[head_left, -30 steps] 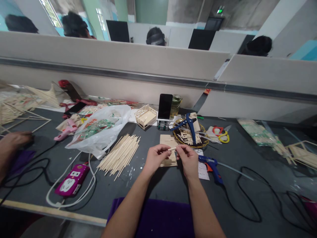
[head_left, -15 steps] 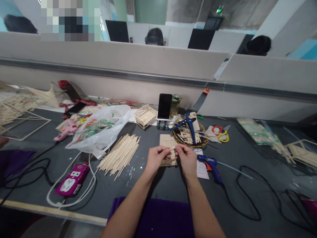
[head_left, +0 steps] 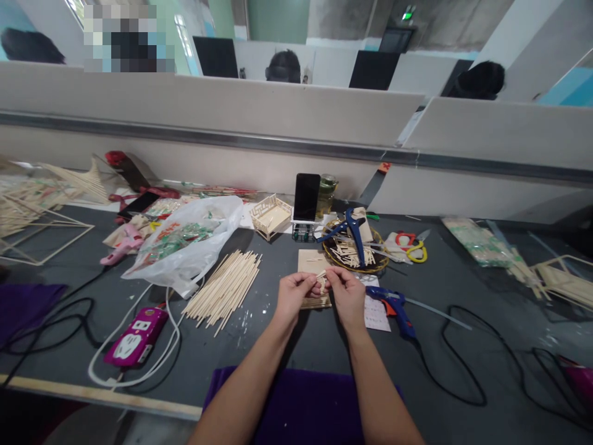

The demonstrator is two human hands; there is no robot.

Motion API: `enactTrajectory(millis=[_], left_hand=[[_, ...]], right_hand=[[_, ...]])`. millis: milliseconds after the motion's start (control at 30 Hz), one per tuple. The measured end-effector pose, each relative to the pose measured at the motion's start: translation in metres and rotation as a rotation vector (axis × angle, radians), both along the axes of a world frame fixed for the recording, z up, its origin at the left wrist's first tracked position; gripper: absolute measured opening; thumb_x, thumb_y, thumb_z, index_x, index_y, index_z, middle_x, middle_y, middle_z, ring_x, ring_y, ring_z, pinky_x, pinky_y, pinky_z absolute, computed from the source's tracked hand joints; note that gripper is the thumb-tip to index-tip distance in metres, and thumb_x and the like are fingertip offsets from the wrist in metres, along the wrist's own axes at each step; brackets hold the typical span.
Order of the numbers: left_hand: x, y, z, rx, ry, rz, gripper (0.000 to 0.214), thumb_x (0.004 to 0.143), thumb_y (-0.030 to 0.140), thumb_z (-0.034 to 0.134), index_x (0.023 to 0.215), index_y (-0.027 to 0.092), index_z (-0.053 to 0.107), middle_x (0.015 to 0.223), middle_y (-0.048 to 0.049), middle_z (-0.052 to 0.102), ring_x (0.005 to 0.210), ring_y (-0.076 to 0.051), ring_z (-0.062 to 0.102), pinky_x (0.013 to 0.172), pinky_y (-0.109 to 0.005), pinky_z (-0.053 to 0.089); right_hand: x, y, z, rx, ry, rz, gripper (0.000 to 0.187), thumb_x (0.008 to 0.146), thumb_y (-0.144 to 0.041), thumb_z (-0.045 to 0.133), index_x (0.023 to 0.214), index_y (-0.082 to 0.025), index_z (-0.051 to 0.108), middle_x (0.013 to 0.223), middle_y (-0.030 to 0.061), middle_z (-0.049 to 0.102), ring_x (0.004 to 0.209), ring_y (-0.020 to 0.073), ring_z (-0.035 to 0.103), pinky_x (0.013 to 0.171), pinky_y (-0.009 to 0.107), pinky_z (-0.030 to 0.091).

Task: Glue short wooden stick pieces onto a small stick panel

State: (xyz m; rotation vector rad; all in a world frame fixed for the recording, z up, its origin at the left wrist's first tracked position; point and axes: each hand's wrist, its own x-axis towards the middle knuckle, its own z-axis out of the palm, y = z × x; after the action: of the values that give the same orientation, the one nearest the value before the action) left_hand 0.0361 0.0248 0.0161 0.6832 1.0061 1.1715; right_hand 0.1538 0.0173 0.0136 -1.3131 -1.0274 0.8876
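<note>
While the left hand [head_left: 293,295] and right hand [head_left: 346,295] pinched small wooden pieces [head_left: 321,275], fitting seemed in hand, the next move probably needing steady alignment.

soft indoor light | bright window [head_left: 182,32] | stretched edges | pixelated patch [head_left: 130,38]

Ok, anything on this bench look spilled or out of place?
Mainly whitish specks on the dark table, beside the loose sticks: they look like spilled residue against the plain surface, though I can't tell what.
</note>
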Motion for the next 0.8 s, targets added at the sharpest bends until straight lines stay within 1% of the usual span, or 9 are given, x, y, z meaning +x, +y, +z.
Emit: enactTrajectory(millis=[300,367,533,667,800], left_hand=[[0.0001,-0.0003,-0.0008,0.0,-0.005,-0.02,0.043,0.047,0.047,0.083,0.064,0.01,0.068,0.057,-0.0049,0.066,0.047,-0.011,0.058,0.051,-0.023,0.051],[0.0001,0.0001,-0.0014,0.006,0.001,-0.012,0.043,0.047,0.048,0.083,0.063,0.011,0.068,0.056,-0.0046,0.066,0.047,-0.011,0.058,0.051,-0.023,0.05],[0.001,0.0006,-0.0022,0.027,0.022,-0.004,0.044,0.046,0.048,0.083,0.063,0.011,0.068,0.054,-0.0037,0.065,0.046,-0.011,0.057,0.05,-0.023,0.05],[0.0021,0.0006,-0.0021,0.019,0.032,-0.001,0.043,0.047,0.047,0.083,0.064,0.011,0.068,0.056,-0.0046,0.066,0.047,-0.012,0.059,0.051,-0.024,0.051],[0.0022,0.0007,-0.0019,-0.009,0.001,-0.006,0.044,0.044,0.047,0.084,0.063,0.011,0.068,0.055,-0.0044,0.066,0.046,-0.011,0.058,0.05,-0.023,0.05]], right_hand=[[0.0028,0.0028,-0.0043,0.005,-0.022,0.013,0.024,0.074,-0.04,0.063,0.079,-0.016,0.066,0.055,-0.0027,0.06,0.05,0.0125,0.055,0.053,0.025,0.046],[0.0031,0.003,-0.0037,-0.001,0.004,0.031,0.024,0.074,-0.039,0.064,0.081,-0.016,0.066,0.059,-0.0019,0.062,0.052,0.0128,0.057,0.053,0.025,0.048],[0.0044,0.0016,-0.0005,-0.019,0.029,0.066,0.026,0.073,-0.036,0.064,0.09,-0.017,0.067,0.076,0.0029,0.07,0.057,0.0138,0.06,0.057,0.027,0.052],[0.0068,0.0013,-0.0016,-0.006,-0.002,0.057,0.025,0.073,-0.035,0.064,0.09,-0.016,0.068,0.076,0.0037,0.07,0.058,0.0144,0.061,0.059,0.029,0.052],[0.0085,0.0021,-0.0042,0.018,-0.023,0.053,0.025,0.075,-0.035,0.062,0.091,-0.016,0.069,0.077,0.0044,0.071,0.061,0.0154,0.063,0.063,0.03,0.053]])
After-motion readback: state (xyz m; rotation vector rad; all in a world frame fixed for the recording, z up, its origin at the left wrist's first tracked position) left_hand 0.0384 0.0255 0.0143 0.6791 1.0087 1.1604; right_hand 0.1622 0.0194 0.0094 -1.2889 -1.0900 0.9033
